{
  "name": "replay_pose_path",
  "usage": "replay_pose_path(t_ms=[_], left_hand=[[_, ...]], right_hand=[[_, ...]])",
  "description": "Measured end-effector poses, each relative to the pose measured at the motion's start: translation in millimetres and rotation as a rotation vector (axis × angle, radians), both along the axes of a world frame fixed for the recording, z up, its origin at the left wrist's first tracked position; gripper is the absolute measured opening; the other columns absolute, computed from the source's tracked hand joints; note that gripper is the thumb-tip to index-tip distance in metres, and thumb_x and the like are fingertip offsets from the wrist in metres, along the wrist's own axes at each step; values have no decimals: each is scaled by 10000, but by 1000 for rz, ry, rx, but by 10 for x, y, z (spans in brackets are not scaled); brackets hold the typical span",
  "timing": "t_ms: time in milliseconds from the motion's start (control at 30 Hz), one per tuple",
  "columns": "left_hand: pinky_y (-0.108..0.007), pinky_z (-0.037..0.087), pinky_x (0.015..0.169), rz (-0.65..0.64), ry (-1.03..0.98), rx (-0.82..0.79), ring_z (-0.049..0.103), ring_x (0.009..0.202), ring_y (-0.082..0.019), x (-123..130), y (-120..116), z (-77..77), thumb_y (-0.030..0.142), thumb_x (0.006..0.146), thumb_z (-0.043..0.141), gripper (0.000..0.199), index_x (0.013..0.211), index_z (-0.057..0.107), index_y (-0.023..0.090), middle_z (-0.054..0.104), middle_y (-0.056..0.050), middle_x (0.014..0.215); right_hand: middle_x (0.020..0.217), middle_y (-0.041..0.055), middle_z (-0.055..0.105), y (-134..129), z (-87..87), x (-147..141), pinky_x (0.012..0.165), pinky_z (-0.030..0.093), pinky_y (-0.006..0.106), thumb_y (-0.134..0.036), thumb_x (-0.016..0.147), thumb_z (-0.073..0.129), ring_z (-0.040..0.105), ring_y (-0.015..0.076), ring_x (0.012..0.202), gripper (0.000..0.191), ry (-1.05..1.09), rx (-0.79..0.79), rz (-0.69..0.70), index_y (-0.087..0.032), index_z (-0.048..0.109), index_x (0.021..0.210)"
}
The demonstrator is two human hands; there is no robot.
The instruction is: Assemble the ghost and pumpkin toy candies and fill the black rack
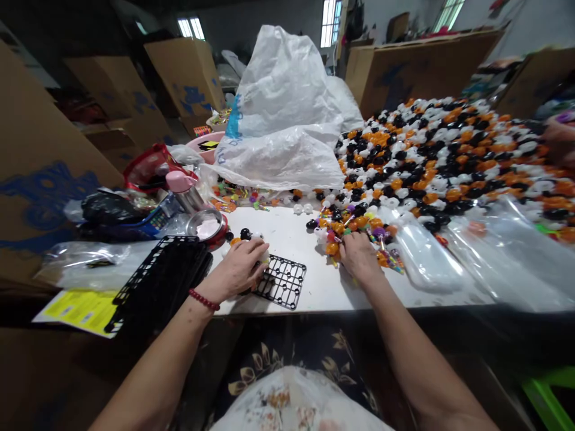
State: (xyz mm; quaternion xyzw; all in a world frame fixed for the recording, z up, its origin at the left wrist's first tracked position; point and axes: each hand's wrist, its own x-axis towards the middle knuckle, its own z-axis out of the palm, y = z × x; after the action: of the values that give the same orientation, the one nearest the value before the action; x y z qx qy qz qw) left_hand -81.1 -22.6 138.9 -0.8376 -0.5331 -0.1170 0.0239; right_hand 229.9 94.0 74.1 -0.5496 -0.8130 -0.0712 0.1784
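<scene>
My left hand is curled over the left end of a black plastic grid tray on the white table. Small black, white and orange pieces lie just beyond its fingers; whatever is under the palm is hidden. My right hand reaches into a small pile of colourful toys, with orange pumpkin-like pieces and purple ones among them. Its fingers bend down together, and their tips are covered by the pile, so what they pinch does not show.
A stack of black grid trays overhangs the table's left front edge. Behind it are a round tin and a pink-lidded flask. A white sack stands at the back. A large orange, black and white heap and clear bags occupy the right.
</scene>
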Motion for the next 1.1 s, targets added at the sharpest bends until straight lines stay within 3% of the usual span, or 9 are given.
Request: replay_pose_path(t_ms=[133, 300, 467, 633, 733, 933, 1100], left_hand=[[-471, 409, 1074, 22, -66, -22, 497, 1262, -273, -22, 11, -18, 324, 958, 473, 393, 1293, 517, 123, 543, -171, 1345], [-482, 421, 1064, 29, -132, -46, 523, 1237, -262, -10, 26, 19, 329, 979, 411, 379, 1295, 525, 152, 571, -153, 1323], [-471, 431, 1055, 18, -143, -46, 529, 1224, -259, -1, 20, 55, 340, 985, 391, 388, 1292, 527, 147, 574, -153, 1318], [-469, 428, 1062, 19, -161, -70, 523, 1233, -252, -6, 19, 54, 337, 987, 391, 390, 1310, 521, 161, 573, -144, 1321], [-470, 425, 1071, 33, -181, -58, 511, 1260, -252, -1, 23, 52, 330, 981, 404, 374, 1304, 525, 186, 552, -137, 1341], [-470, 387, 1116, 37, -174, -54, 415, 1369, -266, -4, 23, 62, 333, 968, 433, 372, 1296, 518, 180, 417, -159, 1485], [-502, 381, 1112, 29, -139, -65, 469, 1329, -275, -26, 69, 22, 363, 952, 466, 375, 1274, 514, 176, 542, -152, 1381]], right_hand=[[905, 112, 652, -108, 173, -165, 818, 397, 361, -210, 923, 506, 530, 262, 911, 137, 240, -4, 148, -160, 634, 927], [924, 52, 691, -158, 274, -641, 782, 431, 279, -251, 926, 571, 596, 175, 841, 121, 569, -258, 423, -187, 665, 968], [916, 59, 699, -63, 313, -1114, 760, 417, 261, -249, 898, 629, 602, 161, 823, 118, 480, -382, 492, -176, 708, 947], [863, 44, 703, 15, 366, -1406, 713, 395, 245, -206, 870, 645, 598, 157, 785, 100, 383, -494, 574, -189, 729, 920], [844, 44, 698, -12, 401, -1495, 704, 381, 236, -248, 953, 538, 589, 146, 776, 199, 388, -525, 619, -177, 718, 903], [869, 56, 675, -154, 367, -1583, 731, 383, 241, -236, 1025, 377, 579, 142, 779, 285, 440, -560, 547, -143, 643, 980], [889, 44, 667, -211, 260, -1646, 766, 401, 241, -208, 1017, 384, 575, 138, 820, 283, 477, -577, 560, -157, 649, 933]])
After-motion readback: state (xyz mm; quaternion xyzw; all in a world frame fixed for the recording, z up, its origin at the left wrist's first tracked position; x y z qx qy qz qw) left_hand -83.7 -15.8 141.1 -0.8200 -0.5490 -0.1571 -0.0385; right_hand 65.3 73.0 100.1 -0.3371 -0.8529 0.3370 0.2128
